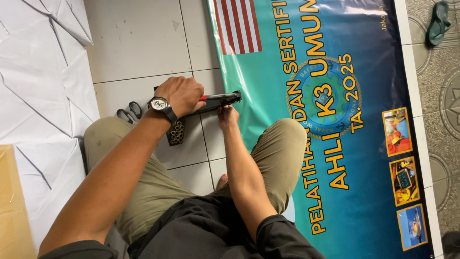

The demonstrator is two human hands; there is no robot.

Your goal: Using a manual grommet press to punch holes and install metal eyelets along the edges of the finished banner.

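On the tiled floor between the knees, the left hand (184, 94) is closed, pressing down on a black eyelet press (218, 100) whose nose sits over the banner (306, 144) edge. Pushing straight down should keep the punch square. The right hand (227, 116) pinches the banner just beside it. Scissors (129, 112) lie farther left.

Left hand (184, 95) fisted, knuckles up, right hand (228, 116) pressing down, forearms converging

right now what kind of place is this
Probably a print or banner workshop, worked on the floor: a large blue-green printed vinyl banner spread over pale square floor tiles, and black-handled scissors beside white folded sheets.
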